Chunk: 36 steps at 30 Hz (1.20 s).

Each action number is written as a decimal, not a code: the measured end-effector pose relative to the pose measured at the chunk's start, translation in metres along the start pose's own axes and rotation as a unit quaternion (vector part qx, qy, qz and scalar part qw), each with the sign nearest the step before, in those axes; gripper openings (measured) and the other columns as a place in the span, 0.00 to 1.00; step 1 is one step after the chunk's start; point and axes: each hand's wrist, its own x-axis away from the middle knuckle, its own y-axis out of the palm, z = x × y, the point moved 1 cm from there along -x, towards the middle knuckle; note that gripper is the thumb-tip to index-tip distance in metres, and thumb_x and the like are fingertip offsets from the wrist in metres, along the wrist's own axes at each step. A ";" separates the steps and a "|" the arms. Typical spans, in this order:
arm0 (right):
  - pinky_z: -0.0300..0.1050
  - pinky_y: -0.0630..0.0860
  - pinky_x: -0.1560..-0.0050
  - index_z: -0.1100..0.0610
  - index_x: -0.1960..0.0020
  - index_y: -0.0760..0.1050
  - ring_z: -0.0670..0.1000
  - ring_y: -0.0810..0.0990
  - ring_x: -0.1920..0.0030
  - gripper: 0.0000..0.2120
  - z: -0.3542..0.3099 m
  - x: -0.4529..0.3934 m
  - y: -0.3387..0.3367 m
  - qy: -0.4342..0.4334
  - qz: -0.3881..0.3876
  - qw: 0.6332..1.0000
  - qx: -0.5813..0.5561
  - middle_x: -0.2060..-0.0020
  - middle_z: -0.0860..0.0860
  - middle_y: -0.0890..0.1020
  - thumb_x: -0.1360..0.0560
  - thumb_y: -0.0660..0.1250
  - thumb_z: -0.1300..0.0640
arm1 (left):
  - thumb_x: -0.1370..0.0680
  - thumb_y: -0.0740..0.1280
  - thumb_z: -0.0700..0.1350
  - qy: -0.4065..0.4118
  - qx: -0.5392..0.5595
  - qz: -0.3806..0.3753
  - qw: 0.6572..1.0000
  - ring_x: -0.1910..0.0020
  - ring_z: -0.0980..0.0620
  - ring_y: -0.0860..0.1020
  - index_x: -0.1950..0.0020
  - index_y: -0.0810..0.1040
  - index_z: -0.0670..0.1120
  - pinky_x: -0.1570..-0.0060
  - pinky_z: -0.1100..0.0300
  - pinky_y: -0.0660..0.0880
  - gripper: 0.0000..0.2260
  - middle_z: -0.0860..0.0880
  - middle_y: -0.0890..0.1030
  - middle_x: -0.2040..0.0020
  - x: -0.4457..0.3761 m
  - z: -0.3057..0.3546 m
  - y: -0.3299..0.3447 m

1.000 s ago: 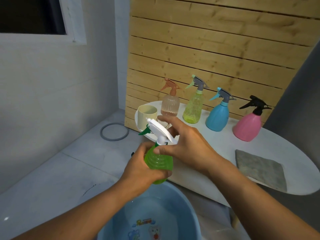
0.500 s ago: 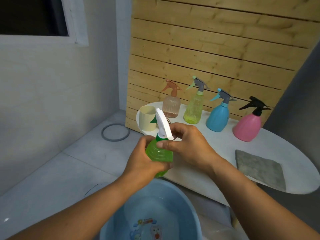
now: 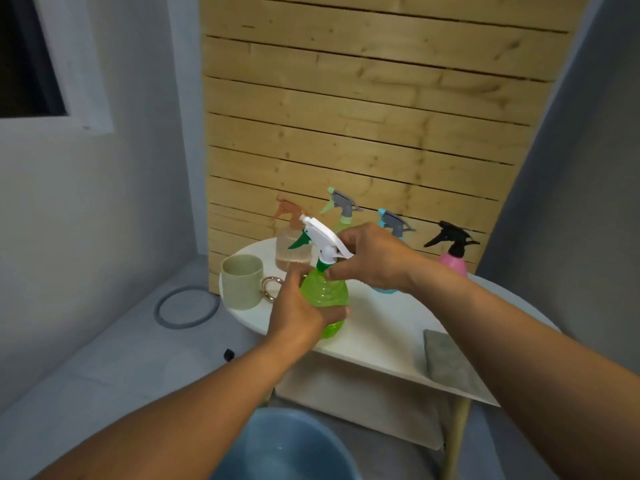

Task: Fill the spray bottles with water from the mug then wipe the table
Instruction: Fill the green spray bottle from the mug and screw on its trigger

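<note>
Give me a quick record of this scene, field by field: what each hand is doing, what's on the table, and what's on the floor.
left hand: left hand grips the body of the green spray bottle
right hand: right hand pinches the bottle's neck below the white trigger head
bottle position: held upright over the table near its front edge
on table: mug, peach bottle, yellow-green bottle, blue bottle, pink bottle, grey cloth
on floor: blue basin, grey ring

Five spray bottles [image 3: 323, 299], one mug [image 3: 241, 282], one cloth [image 3: 450, 362], one basin [image 3: 287, 448].
</note>
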 end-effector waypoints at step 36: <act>0.38 0.69 0.61 0.56 0.49 0.85 0.44 0.72 0.66 0.09 0.101 -0.019 0.039 0.037 0.027 0.976 -0.213 0.67 0.47 0.75 0.28 0.78 0.59 | 0.40 0.78 0.59 -0.014 -0.203 -0.131 0.970 0.40 0.50 0.75 0.37 0.71 0.62 0.40 0.50 0.76 0.33 0.53 0.74 0.42 -0.036 -0.038 0.035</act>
